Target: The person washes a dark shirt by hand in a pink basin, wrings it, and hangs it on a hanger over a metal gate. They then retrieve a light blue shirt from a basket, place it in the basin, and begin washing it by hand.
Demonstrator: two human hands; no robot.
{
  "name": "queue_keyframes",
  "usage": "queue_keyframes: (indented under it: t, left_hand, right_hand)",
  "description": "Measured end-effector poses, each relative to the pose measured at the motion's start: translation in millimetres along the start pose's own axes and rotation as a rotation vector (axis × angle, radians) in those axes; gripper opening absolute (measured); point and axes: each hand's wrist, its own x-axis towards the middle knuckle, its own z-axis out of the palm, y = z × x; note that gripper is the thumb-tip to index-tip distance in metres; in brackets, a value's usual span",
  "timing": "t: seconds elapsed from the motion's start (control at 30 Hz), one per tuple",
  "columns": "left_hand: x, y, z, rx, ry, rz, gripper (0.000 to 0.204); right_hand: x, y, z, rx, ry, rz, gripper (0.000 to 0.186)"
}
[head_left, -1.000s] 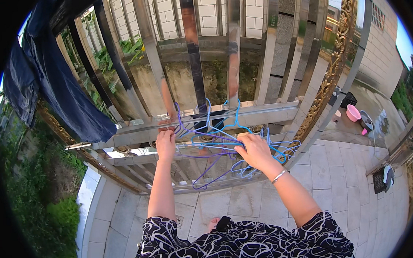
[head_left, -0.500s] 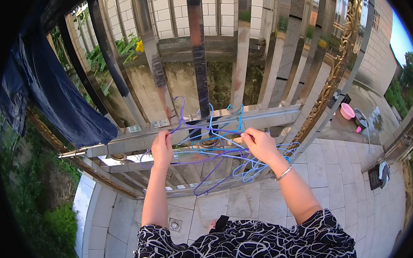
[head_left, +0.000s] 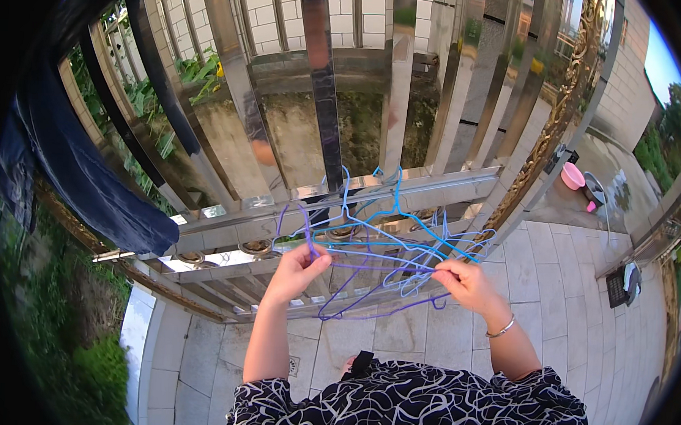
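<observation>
My left hand (head_left: 298,273) pinches a purple clothes hanger (head_left: 308,230) near its neck, with the hook rising above my fingers. At the hanger's other end, my right hand (head_left: 470,285) is closed on its corner. The hanger is held out in front of the gate rail, off the bar. Behind it, a bright blue hanger (head_left: 398,192) and a pale blue hanger (head_left: 347,190) hook over the rail. More hangers dangle below in a tangle, among them another purple hanger (head_left: 341,317) and periwinkle ones near my right hand.
A shiny metal gate (head_left: 395,86) with upright bars and a lower rail stands before me. Dark blue trousers (head_left: 92,164) drape over its left part. To the right are a pink basin (head_left: 572,175) and a black crate (head_left: 618,291) on the paving. Plants (head_left: 94,369) grow at lower left.
The purple hanger has come off the rail and toward me. Both hands have moved down and rightward, the right one out to the hanger's far end.
</observation>
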Motion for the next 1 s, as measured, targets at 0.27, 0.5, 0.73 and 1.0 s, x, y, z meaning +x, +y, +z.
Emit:
queue_keyframes:
  t: [0.27, 0.5, 0.73, 1.0]
  left_hand:
    - [-22, -26, 0, 0.198, 0.342, -0.268, 0.051]
    - [-45, -19, -7, 0.337, 0.205, -0.228, 0.043]
    - [-54, 25, 4, 0.369, 0.158, -0.107, 0.03]
    - [-44, 54, 31, 0.217, 0.165, 0.089, 0.02]
  right_hand:
    - [60, 2, 34, -0.554, 0.215, -0.26, 0.027]
    - [87, 2, 64, -0.578, 0.202, -0.07, 0.018]
    - [96, -29, 13, -0.59, 0.339, -0.042, 0.017]
    - [25, -17, 13, -0.673, 0.326, -0.44, 0.012]
